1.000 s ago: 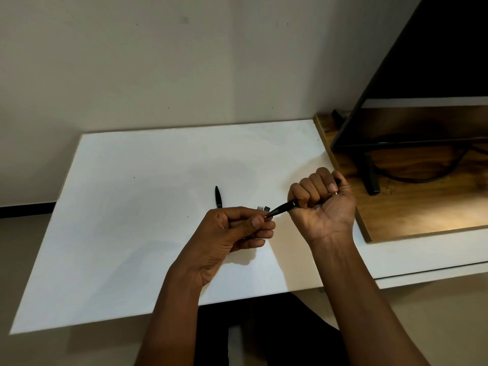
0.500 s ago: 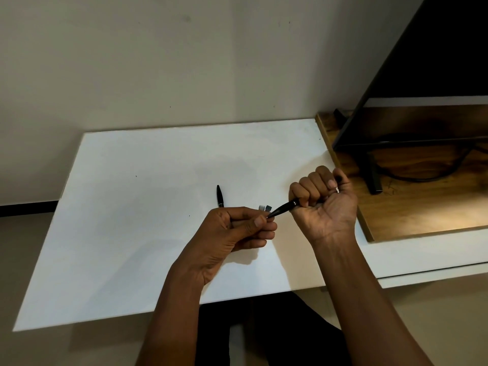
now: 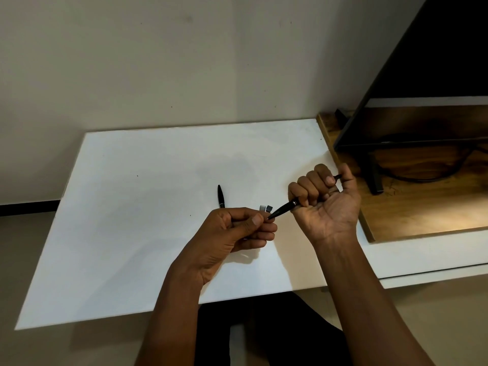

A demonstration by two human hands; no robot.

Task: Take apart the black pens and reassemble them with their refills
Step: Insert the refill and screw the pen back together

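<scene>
Fingers of right hand [image 3: 326, 204] wrapping tight around black pen [image 3: 284, 208], fist closed, pen slanting down-left, rear end poking out past thumb. Left hand [image 3: 237, 228] pinching pen's tip between thumb and curled fingers; whether refill is in that grip, cannot tell. Both hands hovering above white table [image 3: 132, 233]. Pen half [image 3: 221, 196] lying on table, just beyond left hand. Two small grey pieces [image 3: 265, 208] resting near pen tip.
</scene>
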